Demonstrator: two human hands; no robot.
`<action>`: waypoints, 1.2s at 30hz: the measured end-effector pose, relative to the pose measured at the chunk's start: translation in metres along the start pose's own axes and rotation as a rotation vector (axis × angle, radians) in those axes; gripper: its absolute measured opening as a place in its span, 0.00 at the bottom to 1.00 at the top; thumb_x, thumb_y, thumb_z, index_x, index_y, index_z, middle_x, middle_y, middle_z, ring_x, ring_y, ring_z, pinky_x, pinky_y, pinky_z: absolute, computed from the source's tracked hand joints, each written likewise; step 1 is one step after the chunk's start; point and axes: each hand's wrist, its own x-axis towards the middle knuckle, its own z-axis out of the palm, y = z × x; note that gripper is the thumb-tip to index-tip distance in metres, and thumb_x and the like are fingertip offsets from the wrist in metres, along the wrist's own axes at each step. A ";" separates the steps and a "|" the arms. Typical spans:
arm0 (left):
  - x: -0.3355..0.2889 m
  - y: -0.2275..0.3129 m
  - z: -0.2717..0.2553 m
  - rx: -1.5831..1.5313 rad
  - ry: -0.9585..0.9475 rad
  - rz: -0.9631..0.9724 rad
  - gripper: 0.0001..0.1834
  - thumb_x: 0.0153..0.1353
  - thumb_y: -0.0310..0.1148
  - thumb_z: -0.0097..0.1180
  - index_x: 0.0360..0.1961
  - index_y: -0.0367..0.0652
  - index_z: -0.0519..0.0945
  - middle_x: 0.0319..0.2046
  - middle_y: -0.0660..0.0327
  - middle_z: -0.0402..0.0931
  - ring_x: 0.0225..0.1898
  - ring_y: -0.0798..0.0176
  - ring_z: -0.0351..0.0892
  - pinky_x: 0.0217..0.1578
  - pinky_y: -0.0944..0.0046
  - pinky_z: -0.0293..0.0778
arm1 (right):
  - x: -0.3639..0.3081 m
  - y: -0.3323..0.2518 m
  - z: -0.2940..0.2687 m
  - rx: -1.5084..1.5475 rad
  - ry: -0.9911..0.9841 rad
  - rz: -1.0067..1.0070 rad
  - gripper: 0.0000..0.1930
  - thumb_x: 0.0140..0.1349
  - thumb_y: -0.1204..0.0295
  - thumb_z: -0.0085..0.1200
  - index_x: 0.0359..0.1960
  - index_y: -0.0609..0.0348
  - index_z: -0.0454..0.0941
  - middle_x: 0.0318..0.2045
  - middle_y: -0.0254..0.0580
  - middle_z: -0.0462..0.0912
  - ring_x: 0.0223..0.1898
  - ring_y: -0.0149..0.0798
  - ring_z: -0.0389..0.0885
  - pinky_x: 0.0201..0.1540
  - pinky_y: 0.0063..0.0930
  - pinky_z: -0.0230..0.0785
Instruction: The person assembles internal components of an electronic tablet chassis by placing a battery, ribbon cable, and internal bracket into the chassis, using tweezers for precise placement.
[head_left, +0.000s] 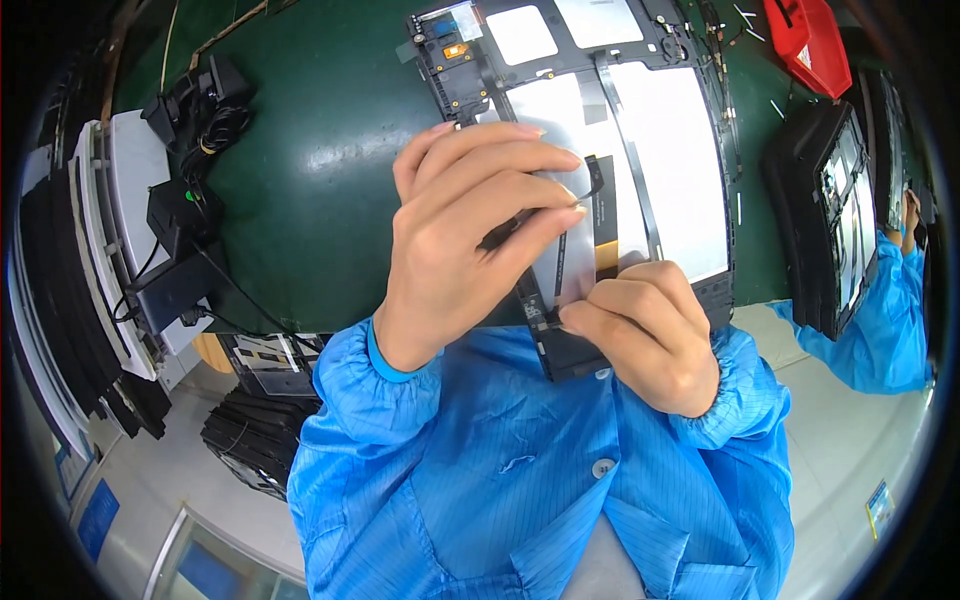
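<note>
A black device chassis [675,150] with bright silver panels and flat cables lies tilted at the table's near edge. My left hand [475,215] is above its left side, thumb and fingertips pinched on a thin black ribbon cable [596,182] lifted off the panel. Closer to me, my right hand [645,335] has its fingers curled together at the chassis's near-left edge. Its thumb and fingertip meet by a small black piece there; the fingers partly hide it. Under the hands runs a narrow dark strip [561,262].
Black power adapters [205,95] with coiled leads sit on the green table [310,180] at left, beside stacked panels [115,240]. A red tray [808,45] is at the far right. Another stack of chassis [825,215] stands near a co-worker's blue sleeve [880,325].
</note>
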 end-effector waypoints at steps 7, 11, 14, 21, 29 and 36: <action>-0.002 -0.001 -0.001 0.068 0.032 0.070 0.12 0.41 0.28 0.70 0.31 0.42 0.84 0.36 0.62 0.83 0.49 0.60 0.76 0.52 0.57 0.65 | 0.000 -0.002 0.000 0.004 0.003 0.008 0.17 0.34 0.75 0.56 0.33 0.63 0.79 0.35 0.39 0.76 0.36 0.39 0.73 0.35 0.30 0.71; -0.003 0.006 0.002 0.049 0.070 -0.027 0.20 0.43 0.35 0.70 0.40 0.42 0.83 0.42 0.57 0.80 0.51 0.56 0.75 0.53 0.55 0.65 | 0.001 -0.001 -0.004 -0.020 -0.018 -0.005 0.16 0.35 0.75 0.56 0.32 0.63 0.79 0.34 0.38 0.75 0.35 0.38 0.73 0.34 0.29 0.71; -0.016 0.002 0.000 0.197 0.026 0.093 0.27 0.48 0.53 0.61 0.47 0.50 0.82 0.55 0.54 0.71 0.55 0.50 0.67 0.54 0.55 0.60 | 0.008 -0.007 -0.012 -0.086 -0.079 0.018 0.14 0.38 0.74 0.57 0.30 0.63 0.78 0.32 0.38 0.75 0.33 0.37 0.73 0.34 0.29 0.70; -0.034 0.000 -0.004 0.341 -0.062 0.051 0.41 0.54 0.74 0.29 0.49 0.58 0.82 0.58 0.52 0.67 0.62 0.47 0.56 0.60 0.52 0.48 | 0.017 -0.006 -0.037 0.125 -0.262 0.149 0.14 0.43 0.73 0.56 0.35 0.61 0.74 0.33 0.42 0.73 0.31 0.38 0.75 0.36 0.29 0.72; 0.009 -0.015 -0.006 0.322 -0.075 0.005 0.40 0.62 0.68 0.22 0.48 0.55 0.82 0.63 0.45 0.58 0.67 0.40 0.47 0.65 0.48 0.40 | 0.023 -0.007 -0.032 -0.122 -0.351 0.133 0.36 0.46 0.48 0.62 0.53 0.62 0.75 0.14 0.29 0.62 0.16 0.31 0.65 0.20 0.25 0.58; 0.010 -0.008 -0.005 0.178 -0.046 -0.041 0.22 0.45 0.38 0.63 0.46 0.53 0.83 0.66 0.48 0.55 0.68 0.40 0.46 0.65 0.47 0.43 | -0.003 -0.031 -0.032 -0.281 -0.512 0.021 0.31 0.57 0.51 0.53 0.55 0.63 0.74 0.14 0.28 0.61 0.15 0.27 0.58 0.18 0.22 0.52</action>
